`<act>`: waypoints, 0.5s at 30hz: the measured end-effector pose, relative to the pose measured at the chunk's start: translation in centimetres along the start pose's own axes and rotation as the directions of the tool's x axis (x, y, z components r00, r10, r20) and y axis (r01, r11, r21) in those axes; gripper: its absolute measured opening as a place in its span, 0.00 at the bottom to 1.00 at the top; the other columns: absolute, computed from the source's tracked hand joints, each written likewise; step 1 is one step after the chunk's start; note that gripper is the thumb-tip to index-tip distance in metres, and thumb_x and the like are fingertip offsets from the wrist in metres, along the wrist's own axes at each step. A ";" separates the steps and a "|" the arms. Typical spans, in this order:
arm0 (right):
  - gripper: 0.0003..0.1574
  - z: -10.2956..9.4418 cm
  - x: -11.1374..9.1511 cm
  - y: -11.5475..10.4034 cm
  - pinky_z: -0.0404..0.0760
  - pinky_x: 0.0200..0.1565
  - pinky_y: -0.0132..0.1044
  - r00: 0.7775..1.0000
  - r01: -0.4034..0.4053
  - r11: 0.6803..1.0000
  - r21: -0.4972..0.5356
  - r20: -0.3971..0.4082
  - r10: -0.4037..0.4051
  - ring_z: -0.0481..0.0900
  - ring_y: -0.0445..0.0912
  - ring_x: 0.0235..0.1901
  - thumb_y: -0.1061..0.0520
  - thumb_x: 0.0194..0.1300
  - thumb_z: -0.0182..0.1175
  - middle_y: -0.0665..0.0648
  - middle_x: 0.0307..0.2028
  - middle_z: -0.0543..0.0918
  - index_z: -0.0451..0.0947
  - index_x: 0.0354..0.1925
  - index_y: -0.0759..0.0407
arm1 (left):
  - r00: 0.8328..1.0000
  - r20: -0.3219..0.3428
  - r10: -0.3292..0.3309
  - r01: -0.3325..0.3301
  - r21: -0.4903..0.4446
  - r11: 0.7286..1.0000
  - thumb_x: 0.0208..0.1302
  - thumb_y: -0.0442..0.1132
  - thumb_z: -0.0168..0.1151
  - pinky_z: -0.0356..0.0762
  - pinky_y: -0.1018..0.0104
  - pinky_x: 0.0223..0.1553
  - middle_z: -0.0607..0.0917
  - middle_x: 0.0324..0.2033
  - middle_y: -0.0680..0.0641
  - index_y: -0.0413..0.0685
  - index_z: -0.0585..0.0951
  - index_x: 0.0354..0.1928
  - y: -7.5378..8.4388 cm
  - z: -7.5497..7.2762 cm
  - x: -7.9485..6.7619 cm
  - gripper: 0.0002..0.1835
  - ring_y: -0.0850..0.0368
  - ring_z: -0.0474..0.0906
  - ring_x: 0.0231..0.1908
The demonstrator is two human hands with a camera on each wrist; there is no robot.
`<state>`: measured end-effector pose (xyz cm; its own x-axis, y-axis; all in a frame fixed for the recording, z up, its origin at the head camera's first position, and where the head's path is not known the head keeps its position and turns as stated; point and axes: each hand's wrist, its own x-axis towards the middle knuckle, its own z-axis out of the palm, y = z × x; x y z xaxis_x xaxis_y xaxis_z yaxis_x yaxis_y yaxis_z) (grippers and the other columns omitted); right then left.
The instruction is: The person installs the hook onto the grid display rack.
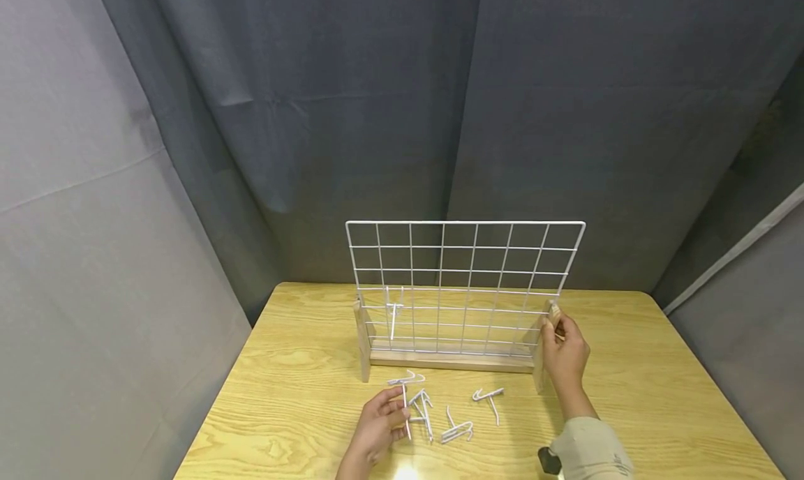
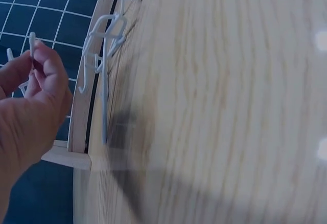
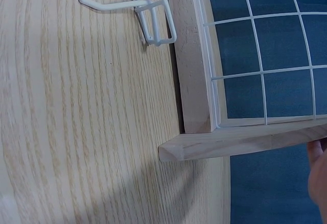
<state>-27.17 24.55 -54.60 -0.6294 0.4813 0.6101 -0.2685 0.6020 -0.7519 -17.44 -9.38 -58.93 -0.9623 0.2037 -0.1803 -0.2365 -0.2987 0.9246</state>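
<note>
A white wire grid panel (image 1: 457, 222) stands in a wooden base with two side posts. My left hand (image 1: 377, 428) pinches a white wire hook (image 1: 405, 414) in front of the base; the hook's tip (image 2: 32, 42) pokes up from the fingertips in the left wrist view. At the top of the right wooden post (image 1: 539, 370), my right hand (image 1: 567, 354) grips the wood between thumb and fingers. One hook (image 1: 393, 321) hangs on the grid's lower left part. Near the left hand lie loose hooks (image 1: 427, 424), and another hook (image 3: 117, 5) shows in the right wrist view.
More hooks lie on the wood-grain table (image 1: 283, 382): one hook (image 1: 408, 378) close to the base, one hook (image 1: 457, 432) nearer the front, one hook (image 1: 490, 396) to the right. Dark curtains (image 1: 352, 138) hang behind the table, with grey cloth (image 1: 82, 257) at left.
</note>
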 end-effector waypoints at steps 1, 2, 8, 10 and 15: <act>0.12 0.0 0.0 0.0 0.68 0.31 0.11 1.000 0.003 1.000 0.003 0.000 -0.003 0.77 0.39 0.30 0.69 0.57 0.59 0.67 0.32 0.82 0.77 0.41 0.74 | 1.000 0.012 0.008 -0.008 -0.010 1.000 0.59 0.23 0.55 0.75 0.68 0.31 0.76 0.35 0.44 0.32 0.67 0.59 0.0 0.1 0.1 0.24 0.58 0.74 0.31; 0.12 0.0 0.0 0.0 0.68 0.31 0.11 1.000 0.004 1.000 0.005 0.001 -0.004 0.76 0.39 0.30 0.69 0.57 0.59 0.67 0.32 0.82 0.77 0.41 0.74 | 1.000 0.019 0.014 -0.014 -0.019 1.000 0.59 0.23 0.55 0.75 0.68 0.31 0.76 0.34 0.45 0.32 0.67 0.59 -0.1 0.2 0.2 0.24 0.58 0.74 0.31; 0.13 0.1 -0.1 0.0 0.68 0.32 0.11 1.000 -0.012 1.000 0.002 0.010 0.012 0.78 0.45 0.31 0.68 0.57 0.59 0.67 0.33 0.82 0.77 0.42 0.73 | 0.998 0.044 0.037 -0.034 -0.050 0.998 0.59 0.23 0.55 0.76 0.66 0.33 0.77 0.35 0.44 0.32 0.67 0.59 0.0 1.3 0.8 0.24 0.56 0.76 0.32; 0.12 0.1 -0.1 0.0 0.68 0.32 0.11 1.000 -0.024 1.000 -0.004 0.009 0.024 0.77 0.40 0.31 0.68 0.57 0.59 0.67 0.33 0.82 0.77 0.42 0.73 | 0.998 0.052 0.040 -0.037 -0.064 0.997 0.60 0.24 0.56 0.76 0.67 0.33 0.77 0.36 0.43 0.33 0.67 0.59 0.2 1.8 1.1 0.24 0.56 0.76 0.32; 0.12 0.1 -0.1 0.1 0.68 0.32 0.11 1.000 -0.019 1.000 0.013 0.006 0.019 0.69 0.23 0.31 0.68 0.58 0.59 0.68 0.33 0.82 0.76 0.41 0.74 | 0.996 0.063 0.058 -0.051 -0.112 0.992 0.62 0.25 0.55 0.75 0.70 0.30 0.77 0.34 0.45 0.32 0.65 0.60 0.8 3.1 1.5 0.24 0.59 0.75 0.28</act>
<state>-27.22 24.50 -54.71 -0.6389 0.4885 0.5942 -0.2663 0.5842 -0.7667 -18.70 -6.43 -57.45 -0.9641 0.2442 -0.1047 -0.2007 -0.4110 0.8893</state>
